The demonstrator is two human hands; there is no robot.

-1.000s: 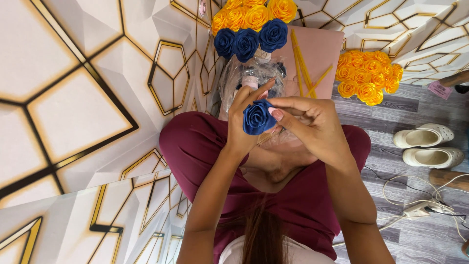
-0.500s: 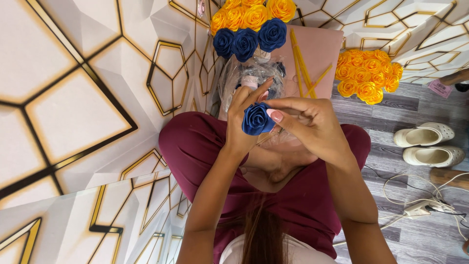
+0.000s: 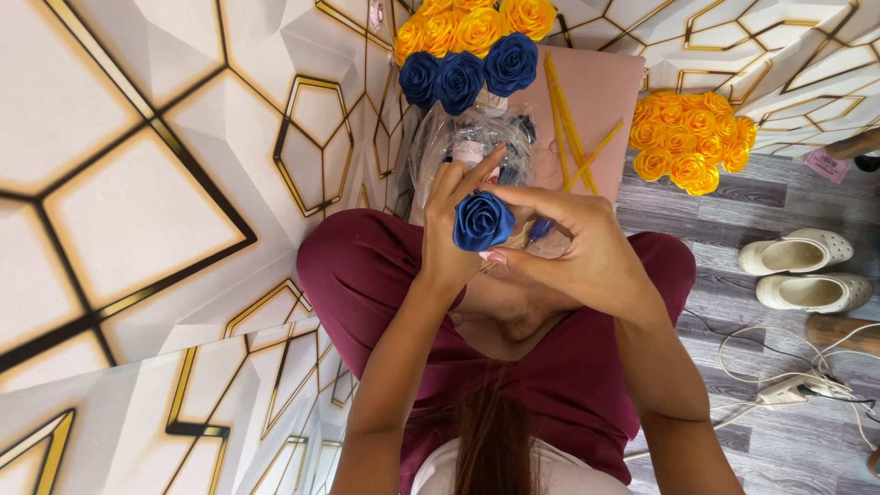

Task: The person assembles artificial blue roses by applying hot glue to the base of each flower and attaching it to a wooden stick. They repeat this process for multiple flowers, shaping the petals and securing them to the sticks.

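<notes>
A blue ribbon rose (image 3: 482, 220) is held up between both my hands over my lap. My left hand (image 3: 453, 229) grips it from the left, fingers pointing up behind it. My right hand (image 3: 573, 243) closes on it from the right, thumb and fingertips pinching its edge. Beyond the hands lies a clear plastic bag (image 3: 472, 142) with materials. Above it stands a bouquet of blue roses (image 3: 463, 75) and yellow roses (image 3: 477, 23).
A pink board (image 3: 600, 96) with yellow sticks (image 3: 564, 119) lies ahead on the grey wood floor. A bunch of yellow roses (image 3: 689, 139) sits to its right. White clogs (image 3: 802, 270) and a white cable with plug (image 3: 779, 385) are at right. A hexagon-patterned wall (image 3: 147, 183) fills the left.
The hands and blue rose stay in nearly the same spot; my right fingers shift slightly around the rose's edge.
</notes>
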